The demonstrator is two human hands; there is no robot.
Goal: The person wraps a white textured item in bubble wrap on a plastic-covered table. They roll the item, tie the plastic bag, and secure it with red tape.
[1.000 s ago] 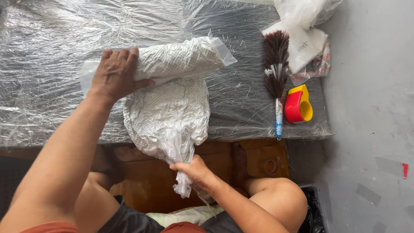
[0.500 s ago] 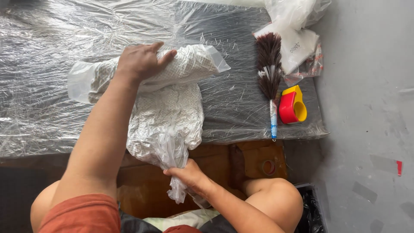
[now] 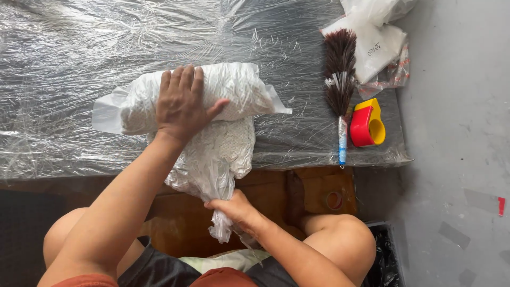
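My left hand presses flat, fingers spread, on a rolled white knitted fabric in a clear plastic bag, which lies across a table covered in plastic film. Below it a second bagged white fabric hangs over the table's near edge. My right hand grips the twisted plastic tail of that lower bag, just below the table edge and above my lap.
A dark feather duster with a blue handle lies at the table's right side, next to a red and yellow tape dispenser. White plastic bags are piled at the far right corner. A grey floor lies to the right.
My left hand has slid right along the rolled bag and now lies flat on its middle. The view has shifted slightly; the right hand keeps its grip on the bag's tail.
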